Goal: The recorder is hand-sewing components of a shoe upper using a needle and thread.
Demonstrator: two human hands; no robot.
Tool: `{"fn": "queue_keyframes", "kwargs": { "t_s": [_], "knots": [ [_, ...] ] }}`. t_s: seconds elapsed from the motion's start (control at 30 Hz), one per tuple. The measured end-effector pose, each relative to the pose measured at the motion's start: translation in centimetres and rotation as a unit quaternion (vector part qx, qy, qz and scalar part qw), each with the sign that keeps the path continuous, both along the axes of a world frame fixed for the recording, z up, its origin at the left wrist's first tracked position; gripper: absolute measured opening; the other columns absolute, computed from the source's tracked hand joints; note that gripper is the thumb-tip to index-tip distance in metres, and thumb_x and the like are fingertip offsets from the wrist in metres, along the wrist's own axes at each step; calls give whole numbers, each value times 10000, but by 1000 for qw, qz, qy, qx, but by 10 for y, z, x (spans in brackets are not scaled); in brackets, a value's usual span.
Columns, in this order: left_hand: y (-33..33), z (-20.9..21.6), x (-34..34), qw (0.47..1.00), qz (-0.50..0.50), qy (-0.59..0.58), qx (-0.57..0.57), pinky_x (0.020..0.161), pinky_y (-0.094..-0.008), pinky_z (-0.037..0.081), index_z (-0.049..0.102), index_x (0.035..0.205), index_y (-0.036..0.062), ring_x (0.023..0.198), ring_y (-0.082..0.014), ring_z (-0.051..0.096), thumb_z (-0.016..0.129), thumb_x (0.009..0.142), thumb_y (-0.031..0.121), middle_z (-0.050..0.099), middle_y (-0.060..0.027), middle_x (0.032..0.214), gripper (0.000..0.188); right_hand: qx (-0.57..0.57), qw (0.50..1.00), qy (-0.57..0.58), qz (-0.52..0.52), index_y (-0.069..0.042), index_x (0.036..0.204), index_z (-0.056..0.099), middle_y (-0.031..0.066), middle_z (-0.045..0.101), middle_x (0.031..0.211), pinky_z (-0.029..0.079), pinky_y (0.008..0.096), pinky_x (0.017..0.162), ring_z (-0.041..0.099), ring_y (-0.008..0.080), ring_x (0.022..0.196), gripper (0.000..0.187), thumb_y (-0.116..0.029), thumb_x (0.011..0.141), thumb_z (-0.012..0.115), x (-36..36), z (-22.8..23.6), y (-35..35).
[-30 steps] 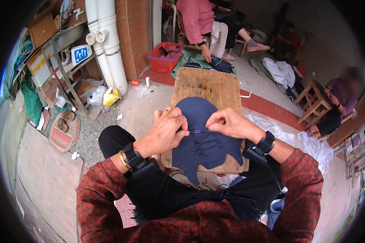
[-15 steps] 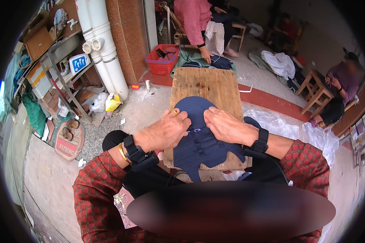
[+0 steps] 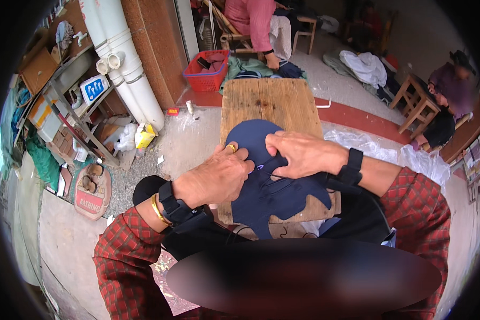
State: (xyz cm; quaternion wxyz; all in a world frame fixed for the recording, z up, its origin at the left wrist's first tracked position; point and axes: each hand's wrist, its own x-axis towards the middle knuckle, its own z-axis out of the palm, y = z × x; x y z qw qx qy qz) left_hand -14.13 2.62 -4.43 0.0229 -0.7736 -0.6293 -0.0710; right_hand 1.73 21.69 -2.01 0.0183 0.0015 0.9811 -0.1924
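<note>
On a small wooden table (image 3: 240, 98) lies a navy blue cloth piece (image 3: 252, 133), rounded at its far end and ragged at the near side. My left hand (image 3: 216, 173), a gold ring on one finger, is closed on the cloth's left edge. From the right, my right hand (image 3: 304, 154) grips the same cloth with bent fingers, the thumb set apart from the forefinger. Between the hands a small purple piece (image 3: 260, 167) shows on the cloth, too small to name. A dark cord or fold runs by my right thumb. Part of the cloth is hidden under both hands.
Beyond the table sit a red plastic basket (image 3: 207, 72) and a person in a pink top (image 3: 256, 24) handling dark cloth. Another person is near a wooden stool (image 3: 416, 101) at right. Clear plastic sheeting (image 3: 426, 165) lies there. White pipes (image 3: 128, 69) and a cluttered shelf stand left.
My right hand has turned, with thumb and forefinger now farther apart. Less of the purple piece shows. The view has shifted slightly, and my left hand keeps its hold.
</note>
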Motion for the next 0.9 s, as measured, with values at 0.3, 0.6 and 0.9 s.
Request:
{"fn": "queue_keyframes", "kwargs": {
  "t_s": [0.3, 0.6, 0.9],
  "knots": [
    [5, 6, -20, 990, -65, -105, -68, 864, -414, 433, 562, 720, 8, 940, -325, 519, 612, 800, 30, 494, -137, 909, 96, -3, 999, -47, 4, -41, 1063, 506, 149, 565, 971, 482, 444, 792, 599, 331, 922, 403, -156, 808, 796, 3, 7, 2],
    [8, 7, -26, 972, -99, -180, -113, 812, -427, 445, 498, 699, -57, 884, -356, 511, 581, 735, -26, 487, -162, 916, 96, -9, 998, -66, 9, -41, 1061, 506, 151, 568, 978, 483, 443, 784, 604, 322, 921, 426, -126, 785, 820, 3, 8, 5],
    [-7, 18, -30, 955, -112, -219, -165, 845, -396, 469, 513, 647, -54, 964, -336, 543, 590, 732, -34, 533, -154, 1033, 116, 4, 997, -73, 17, -52, 1077, 542, 121, 580, 974, 493, 416, 766, 607, 291, 899, 421, -185, 805, 834, 3, 11, 6]
  ]
}}
